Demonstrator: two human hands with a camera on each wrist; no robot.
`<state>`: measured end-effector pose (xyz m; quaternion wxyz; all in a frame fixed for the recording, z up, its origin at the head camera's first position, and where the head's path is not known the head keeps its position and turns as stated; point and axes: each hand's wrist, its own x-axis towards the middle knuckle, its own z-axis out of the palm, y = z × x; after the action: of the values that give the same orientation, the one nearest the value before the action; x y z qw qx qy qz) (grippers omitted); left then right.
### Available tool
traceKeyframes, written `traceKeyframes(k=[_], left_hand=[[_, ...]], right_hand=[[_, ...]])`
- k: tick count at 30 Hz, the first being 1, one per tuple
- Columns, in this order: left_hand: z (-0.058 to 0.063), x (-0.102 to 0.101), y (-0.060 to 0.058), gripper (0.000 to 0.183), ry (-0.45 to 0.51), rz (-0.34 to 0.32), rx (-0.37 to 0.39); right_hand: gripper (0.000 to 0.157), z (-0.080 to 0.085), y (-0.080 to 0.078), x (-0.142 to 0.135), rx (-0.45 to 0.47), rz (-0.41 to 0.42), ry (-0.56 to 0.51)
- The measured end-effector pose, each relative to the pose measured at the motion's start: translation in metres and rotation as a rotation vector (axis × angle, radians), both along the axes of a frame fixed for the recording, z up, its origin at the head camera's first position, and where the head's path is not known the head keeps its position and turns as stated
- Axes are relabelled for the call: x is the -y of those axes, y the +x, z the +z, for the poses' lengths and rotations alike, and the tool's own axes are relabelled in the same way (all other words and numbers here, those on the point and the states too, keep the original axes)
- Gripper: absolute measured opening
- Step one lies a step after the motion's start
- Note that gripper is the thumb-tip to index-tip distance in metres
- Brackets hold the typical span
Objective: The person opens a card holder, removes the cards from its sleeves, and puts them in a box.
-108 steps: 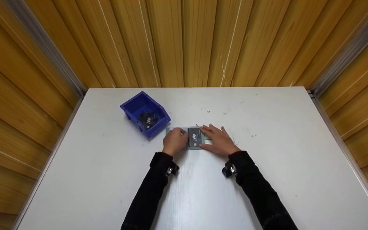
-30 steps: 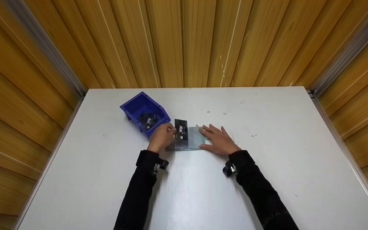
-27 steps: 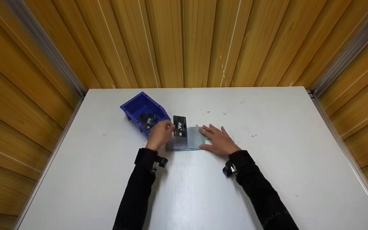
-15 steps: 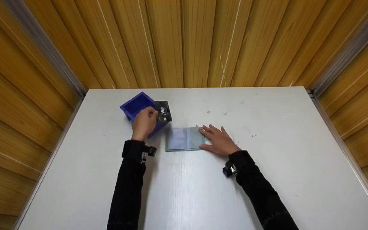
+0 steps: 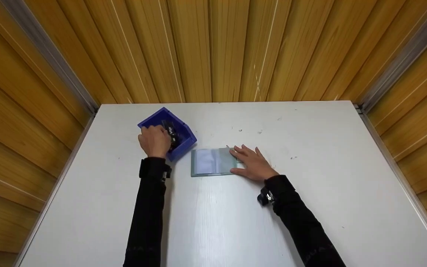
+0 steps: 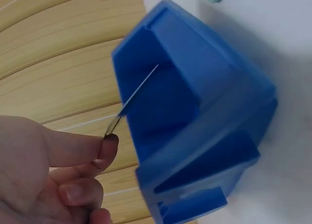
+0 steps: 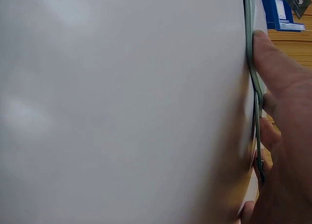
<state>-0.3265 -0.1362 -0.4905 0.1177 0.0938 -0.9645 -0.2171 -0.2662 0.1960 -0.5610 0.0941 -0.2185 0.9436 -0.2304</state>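
My left hand (image 5: 155, 141) pinches a black "Vip" card (image 5: 170, 130) between thumb and fingers over a blue plastic bin (image 5: 184, 148). In the left wrist view the card (image 6: 135, 94) is seen nearly edge-on, in front of the opening of the bin (image 6: 204, 48). An open card holder (image 5: 206, 162) with clear sleeves and a pale green cover lies flat on the table. My right hand (image 5: 252, 163) rests on its right edge with fingers spread. The right wrist view has the thumb against the edge of the holder (image 7: 250, 53). Whatever lies in the bin under the card is hidden.
The white table (image 5: 310, 207) carries the bin at the back left and the holder near its middle. Wood-patterned panels (image 5: 228, 52) rise behind the table and on both sides. Small dark marks dot the tabletop.
The left hand slid the card out of the holder's left sleeve and carried it left and back over the bin. The right hand stayed on the holder.
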Motion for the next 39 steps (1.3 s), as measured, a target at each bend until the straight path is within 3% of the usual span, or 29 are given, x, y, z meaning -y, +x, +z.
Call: traceKeyframes(k=[8,16,29,34,39], left_hand=[[-0.011,0.000,-0.008,0.028,-0.147,0.019,0.145],[-0.015,0.000,-0.008,0.034,-0.322,-0.010,0.186],[-0.015,0.001,-0.004,0.032,-0.311,-0.015,0.183],[-0.015,0.001,-0.001,0.031,-0.266,-0.013,0.105],[-0.015,-0.006,0.008,0.024,-0.145,-0.005,-0.101]], right_hand=[[0.073,0.000,0.001,0.000,0.006,-0.003,0.003],[0.074,-0.004,-0.001,-0.001,-0.015,0.003,0.005],[0.071,0.003,0.000,-0.002,0.007,0.009,0.000],[0.072,-0.002,0.000,-0.002,-0.014,0.016,-0.005],[0.072,-0.001,0.000,-0.002,-0.001,0.012,-0.005]])
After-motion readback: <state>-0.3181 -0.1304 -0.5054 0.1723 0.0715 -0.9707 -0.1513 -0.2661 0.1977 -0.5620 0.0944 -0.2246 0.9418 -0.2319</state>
